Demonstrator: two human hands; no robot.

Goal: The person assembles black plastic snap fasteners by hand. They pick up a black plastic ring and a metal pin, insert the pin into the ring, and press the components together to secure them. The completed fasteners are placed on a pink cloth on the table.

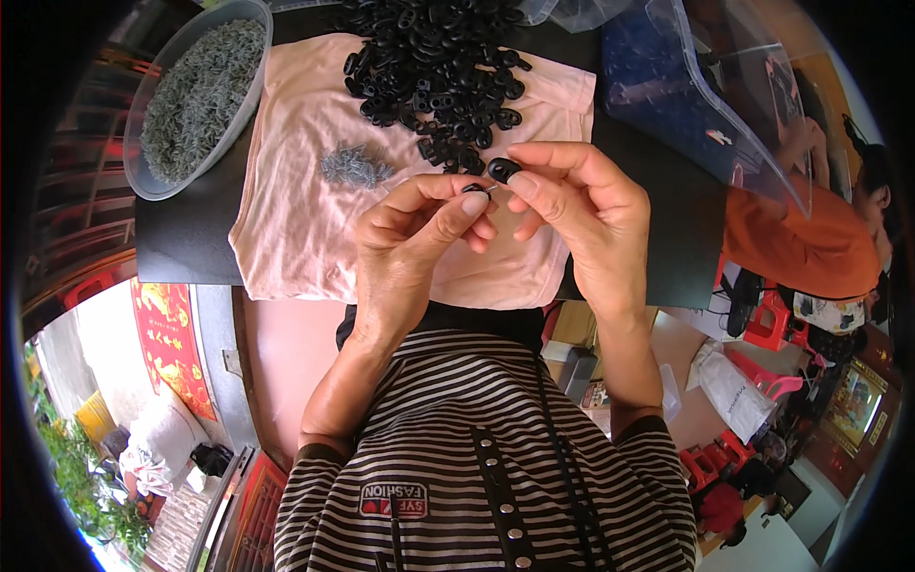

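Over the pink cloth (295,229), both my hands are raised and close together. My left hand (410,224) pinches a small black plastic cord lock part (476,189) between thumb and forefinger. A thin piece sticks out between the two parts, too small to make out. In my right hand (591,210), thumb and fingertips hold a rounded black cord lock piece (503,171) with holes in it. Just beyond my fingers spreads a heap of black cord lock parts (429,67). A little pile of small metal springs (355,166) lies on the cloth to the left.
A clear round tub (136,172) full of springs stands at the far left of the dark table (191,250). At the far right is a clear plastic bin (658,86). A person in an orange top (801,243) sits beyond it, near red stools (765,322).
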